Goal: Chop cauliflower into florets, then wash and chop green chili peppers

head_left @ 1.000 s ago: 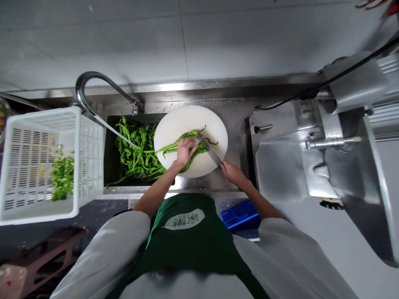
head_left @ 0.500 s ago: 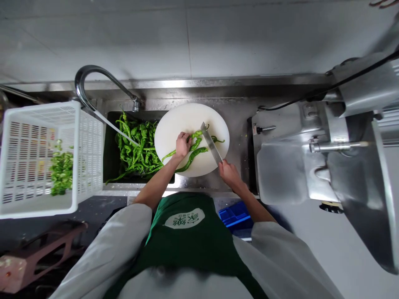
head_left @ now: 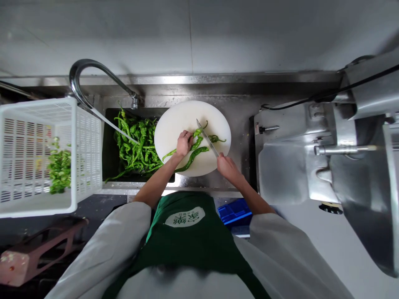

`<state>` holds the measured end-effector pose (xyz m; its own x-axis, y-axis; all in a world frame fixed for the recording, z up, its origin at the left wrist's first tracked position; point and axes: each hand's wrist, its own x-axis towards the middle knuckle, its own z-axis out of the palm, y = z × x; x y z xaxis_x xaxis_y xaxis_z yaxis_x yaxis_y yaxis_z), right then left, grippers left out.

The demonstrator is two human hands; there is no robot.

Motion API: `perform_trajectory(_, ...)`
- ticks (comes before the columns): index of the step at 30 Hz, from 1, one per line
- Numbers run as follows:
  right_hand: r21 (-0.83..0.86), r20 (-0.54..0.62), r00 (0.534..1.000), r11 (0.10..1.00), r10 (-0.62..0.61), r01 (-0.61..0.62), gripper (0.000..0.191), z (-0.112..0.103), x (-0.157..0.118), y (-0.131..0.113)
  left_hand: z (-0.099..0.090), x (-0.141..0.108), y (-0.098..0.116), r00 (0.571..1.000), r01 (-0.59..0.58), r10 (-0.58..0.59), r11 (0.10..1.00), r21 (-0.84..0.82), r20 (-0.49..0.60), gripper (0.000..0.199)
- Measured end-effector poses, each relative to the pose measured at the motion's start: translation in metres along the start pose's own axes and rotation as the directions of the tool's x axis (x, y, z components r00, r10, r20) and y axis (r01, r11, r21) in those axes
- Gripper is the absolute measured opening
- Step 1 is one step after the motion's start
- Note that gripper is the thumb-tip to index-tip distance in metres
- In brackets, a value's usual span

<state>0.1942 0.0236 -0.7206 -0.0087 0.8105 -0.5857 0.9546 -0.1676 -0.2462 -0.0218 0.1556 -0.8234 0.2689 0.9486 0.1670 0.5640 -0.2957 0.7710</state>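
Observation:
On a round white cutting board [head_left: 174,118] lie several long green peppers [head_left: 195,157]. My left hand [head_left: 184,143] is closed over some of them and pins them to the board; its fingertips are partly hidden. The handle of a kitchen knife [head_left: 208,138] is in the grip of my right hand [head_left: 228,168]. Its blade lies across the peppers just right of my left fingers, with pepper ends [head_left: 217,138] on the far side of it. More whole green peppers [head_left: 141,141] fill the sink basin left of the board.
A white plastic basket [head_left: 89,153] at the left holds cut green pepper pieces [head_left: 60,170]. A curved faucet [head_left: 81,66] with a whitish stream or tube reaches over the sink. At right stands a metal slicing machine [head_left: 282,170]. A blue bin [head_left: 235,211] sits below the counter edge.
The knife blade has tilted more upright and shifted slightly left over the peppers, with my right hand moving a little left. My left hand stays on the peppers. The view has shifted slightly.

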Motion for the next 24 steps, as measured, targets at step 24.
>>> perform_trajectory(24, 0.400, -0.250, 0.849, 0.848, 0.466, -0.347, 0.037, 0.053, -0.094, 0.096, 0.078, 0.056, 0.064, 0.868, -0.185, 0.118, 0.978, 0.094, 0.482, 0.037)
